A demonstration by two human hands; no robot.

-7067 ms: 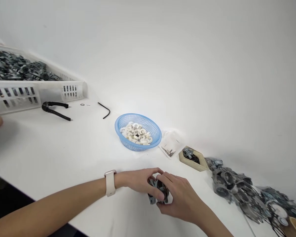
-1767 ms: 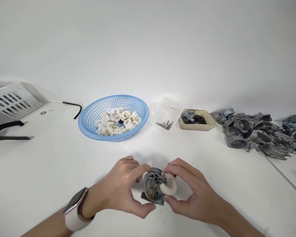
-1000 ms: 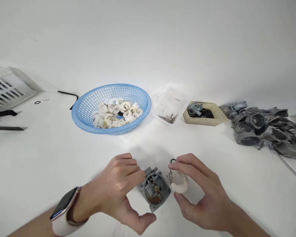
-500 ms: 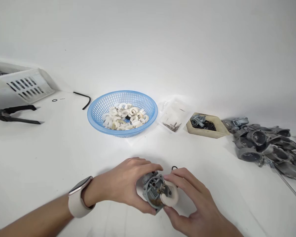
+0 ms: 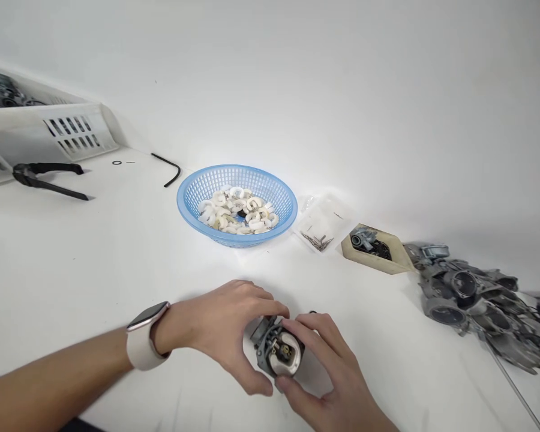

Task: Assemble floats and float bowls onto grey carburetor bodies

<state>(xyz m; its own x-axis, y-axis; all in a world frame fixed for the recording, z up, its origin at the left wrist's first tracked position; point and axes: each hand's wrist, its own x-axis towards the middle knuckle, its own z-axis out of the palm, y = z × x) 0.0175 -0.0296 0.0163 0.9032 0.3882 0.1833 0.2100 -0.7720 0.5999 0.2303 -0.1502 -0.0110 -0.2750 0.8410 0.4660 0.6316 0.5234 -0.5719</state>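
Observation:
Low in the middle of the view, my left hand [image 5: 231, 327], with a watch on its wrist, is closed around a grey metal carburetor [image 5: 263, 353]. A white C-shaped float [image 5: 284, 367] lies over the carburetor's open face, with brass parts showing in its gap. My right hand [image 5: 326, 366] pinches at the float's edges between thumb and fingers. Its fingertips partly hide the far rim of the carburetor. Behind the right fingers, a bit of a black ring [image 5: 312, 311] shows on the table.
A blue basket [image 5: 186, 219] holds many white floats. Right of it lie a plastic bag of small pins [image 5: 326, 222], a cream tray [image 5: 373, 262] with parts and a pile of carburetors [image 5: 472, 300]. Pliers-like black handles [image 5: 54, 180], a bent black tube [image 5: 167, 165] and a white crate [image 5: 72, 129] are left.
The float has moved left from the carburetor's right side and now sits over its open face. My right hand moved left with it. The head view has shifted and tilted.

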